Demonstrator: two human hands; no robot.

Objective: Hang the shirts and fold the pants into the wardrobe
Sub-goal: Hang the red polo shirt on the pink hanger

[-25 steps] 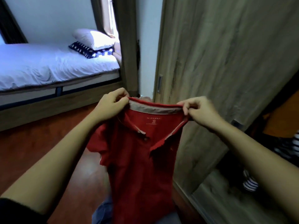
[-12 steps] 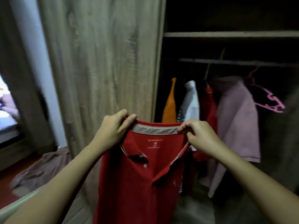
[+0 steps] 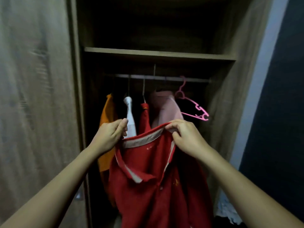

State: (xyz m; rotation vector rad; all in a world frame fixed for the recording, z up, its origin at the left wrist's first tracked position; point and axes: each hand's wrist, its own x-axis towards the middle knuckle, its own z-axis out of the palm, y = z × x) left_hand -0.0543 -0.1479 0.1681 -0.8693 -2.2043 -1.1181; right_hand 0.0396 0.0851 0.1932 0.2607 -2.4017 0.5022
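**red polo shirt (image 3: pixel 148 186) held up at the wardrobe (image 3: pixel 158 54)**

Both hands have it by the collar. The left hand (image 3: pixel 109 137) has its fingers curled round one end and the right hand (image 3: pixel 184 139) pinches the other. It's dangling just in front of the hung shirts (image 3: pixel 162 107), below the rail (image 3: pixel 164 78) and the pink hanger (image 3: pixel 192 106).

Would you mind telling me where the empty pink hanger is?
In the head view, the pink hanger hangs at the right end of the wardrobe rail, just right of the pale pink shirt and above the right hand.
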